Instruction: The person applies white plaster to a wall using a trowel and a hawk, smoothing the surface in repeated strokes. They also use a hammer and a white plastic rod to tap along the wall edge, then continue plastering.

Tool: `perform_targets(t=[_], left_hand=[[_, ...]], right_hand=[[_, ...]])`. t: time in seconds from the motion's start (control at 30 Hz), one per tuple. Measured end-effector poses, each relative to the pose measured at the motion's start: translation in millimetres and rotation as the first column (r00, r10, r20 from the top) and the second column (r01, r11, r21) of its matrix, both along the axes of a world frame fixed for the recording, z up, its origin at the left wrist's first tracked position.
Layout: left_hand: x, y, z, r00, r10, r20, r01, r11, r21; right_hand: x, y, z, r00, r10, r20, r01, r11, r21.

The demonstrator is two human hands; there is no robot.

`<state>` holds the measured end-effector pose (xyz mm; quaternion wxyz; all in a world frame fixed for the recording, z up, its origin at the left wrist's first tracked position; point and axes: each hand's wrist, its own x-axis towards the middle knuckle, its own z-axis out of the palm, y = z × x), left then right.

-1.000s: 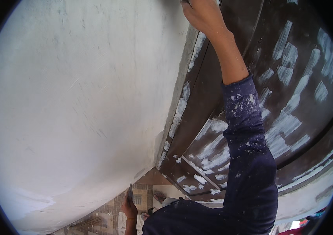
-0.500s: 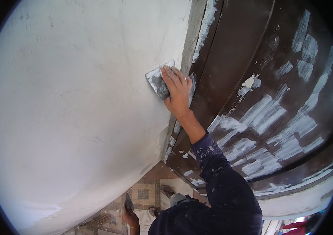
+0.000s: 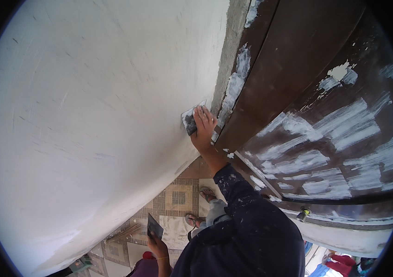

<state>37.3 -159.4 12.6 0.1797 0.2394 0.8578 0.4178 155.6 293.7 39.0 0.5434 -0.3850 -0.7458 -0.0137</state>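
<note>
My right hand [image 3: 204, 129] is closed on a thin, flat putty scraper [image 3: 189, 122] smeared with white filler. Its blade lies against the white wall [image 3: 113, 106], close to the wall's edge beside the grey strip [image 3: 228, 60]. Lower down, my left hand [image 3: 158, 248] grips another dark, flat scraper [image 3: 155, 226], held away from the wall above the floor. Whether filler sits on that second blade I cannot tell.
A brown panelled door [image 3: 298, 83] with white filler strokes stands to the right. Below are patterned floor tiles [image 3: 178, 198], my sandalled feet [image 3: 207, 193] and a bundle of thin sticks [image 3: 124, 233] by the wall. Red cloth [image 3: 342, 265] shows at the lower right.
My right hand has slid down along the wall's edge with its scraper. The left hand and its scraper have come further into view, and the whole view has shifted.
</note>
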Motion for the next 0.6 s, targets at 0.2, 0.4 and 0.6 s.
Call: perform_targets(t=[0.2,0.4,0.6], left_hand=[[4,43,21,0.804,0.229,0.549,-0.368,0.916,0.158],[-12,115,62,0.016,-0.328,0.945,-0.491,0.821,0.293],[6,156,167,0.071,-0.626,0.777,-0.281,0.734,0.618]], right_hand=[[-22,-82,-4,0.988,0.069,-0.137,-0.12,0.904,-0.411],[41,-152,104,0.498,0.865,0.056,-0.76,0.467,-0.453],[70,-159,207,0.368,0.75,0.549,-0.747,0.59,-0.305]])
